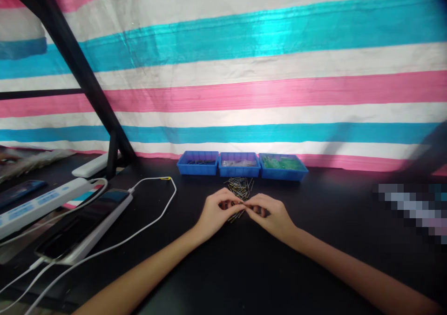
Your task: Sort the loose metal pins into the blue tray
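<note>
Meeting at the fingertips in the head view, the left hand (218, 212) and right hand (274, 215) work low over a loose pile of slender metal pieces (240, 187). Each hand has its thumb and fingers drawn narrow; I cannot tell whether either is closed on a piece, since the fingers hide the meeting point. Handling this fine looks best done with a light pinch, both forearms kept low for steadiness, and the tips kept just above the heap so that nothing dropped rolls away. Turning one piece at a time would guard against snagging its neighbours.

The pieces are thin, straight and hard-looking, silvery with brassy glints, lying crisscross on the smooth, matte black table (216, 273), partly under the hands. Just beyond stand three ribbed blue plastic trays side by side: the left tray (197, 169) holds dark slim pieces, the middle tray (240, 171) clear, shiny ones, and the right tray (283, 175) a glossy green jumble. Behind hangs a creased, striped sheet (244, 91) with a slight sheen. A smooth white cable (122, 244) curves over the table, left of the hands.
</note>
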Demonstrator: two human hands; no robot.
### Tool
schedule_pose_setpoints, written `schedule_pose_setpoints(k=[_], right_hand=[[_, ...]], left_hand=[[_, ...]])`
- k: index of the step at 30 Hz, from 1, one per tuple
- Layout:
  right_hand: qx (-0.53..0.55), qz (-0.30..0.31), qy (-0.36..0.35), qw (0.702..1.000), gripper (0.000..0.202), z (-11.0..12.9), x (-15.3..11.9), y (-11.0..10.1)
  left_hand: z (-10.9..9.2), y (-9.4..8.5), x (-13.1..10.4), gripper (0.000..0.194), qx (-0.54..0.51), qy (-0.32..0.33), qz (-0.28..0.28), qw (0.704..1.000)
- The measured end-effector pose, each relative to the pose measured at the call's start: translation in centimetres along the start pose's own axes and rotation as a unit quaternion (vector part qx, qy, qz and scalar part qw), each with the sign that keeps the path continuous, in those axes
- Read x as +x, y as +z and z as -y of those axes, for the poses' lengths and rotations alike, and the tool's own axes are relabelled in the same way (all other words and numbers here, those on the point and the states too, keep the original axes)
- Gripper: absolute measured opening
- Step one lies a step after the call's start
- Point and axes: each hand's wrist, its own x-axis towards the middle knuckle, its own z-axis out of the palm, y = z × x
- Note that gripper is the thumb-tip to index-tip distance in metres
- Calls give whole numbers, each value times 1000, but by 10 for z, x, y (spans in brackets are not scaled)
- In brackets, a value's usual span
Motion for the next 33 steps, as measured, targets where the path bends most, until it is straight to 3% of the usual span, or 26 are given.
schedule_pose_setpoints(k=[4, 10, 18, 22, 27, 33], right_hand=[[2, -5, -3, 1000, 13, 1, 1, -1], [46, -60, -3, 997, 10, 1, 2, -2], [64, -12, -20, 998, 12, 1, -2, -2], [50, -52, 32, 997, 13, 3, 2, -3], [35, -49, 42, 997, 14, 4, 2, -2], [15, -4, 25, 1000, 17, 3, -2, 0]], left_hand=[[-2, 0, 0, 18, 3, 0, -5, 1000], [0, 0, 0, 18, 20, 3, 4, 1000], [0, 2, -2, 15, 49, 41, 62, 996], [4, -11, 9, 18, 23, -14, -16, 1000], [28, -51, 31, 33, -93, -143, -208, 963], [51, -96, 42, 44, -141, -150, -274, 940]])
